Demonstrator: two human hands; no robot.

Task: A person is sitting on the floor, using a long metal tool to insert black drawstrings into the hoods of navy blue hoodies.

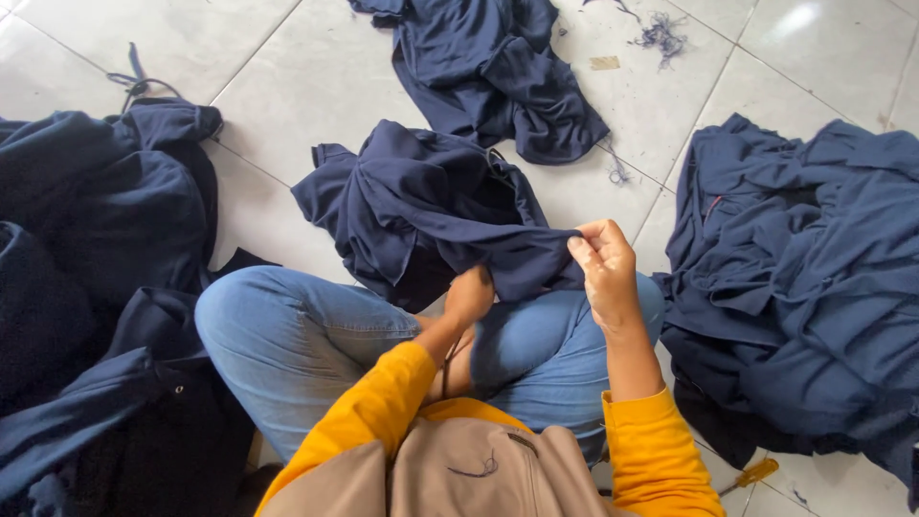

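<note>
A navy blue garment (421, 206) lies bunched on the tiled floor in front of my crossed legs in blue jeans (287, 340). My right hand (603, 268) pinches an edge of this garment and lifts it a little. My left hand (469, 295) grips the same cloth lower down, its fingers partly hidden under the fabric. Both my sleeves are yellow.
A heap of navy garments (804, 278) lies to the right and another heap (91, 287) to the left. One more navy piece (498, 67) lies farther ahead. Thread scraps (659, 33) are scattered on the white tiles. A small yellow-handled tool (751, 474) lies at the lower right.
</note>
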